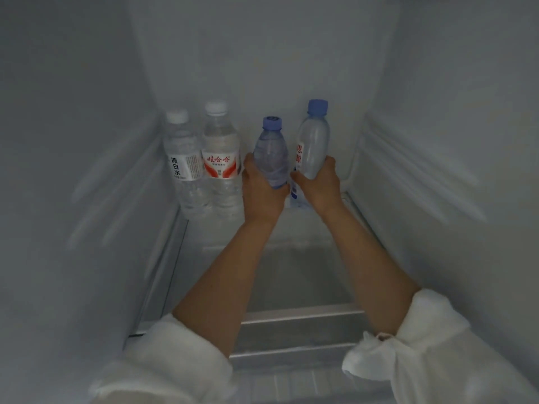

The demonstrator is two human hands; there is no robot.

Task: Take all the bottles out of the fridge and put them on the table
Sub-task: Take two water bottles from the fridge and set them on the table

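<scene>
left hand: wraps the short bottle
right hand: grips the tall bottle
risk: wet plastic, maybe, slips; an elbow topples the two bottles on the shelf

Inside a fridge: white ribbed walls, glass shelf, water bottles at the back

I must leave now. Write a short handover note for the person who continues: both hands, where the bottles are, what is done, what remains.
Left hand: grips the short blue-capped bottle, tilted.
Right hand: grips the tall blue-capped bottle.
Two white-capped bottles stand untouched at the back left of the fridge shelf: the grey-label bottle and the red-label bottle, side by side.
Done: both blue-capped bottles are gripped, still inside the fridge.
Left: carry these two to the table, not in view, then fetch the other two.
</scene>
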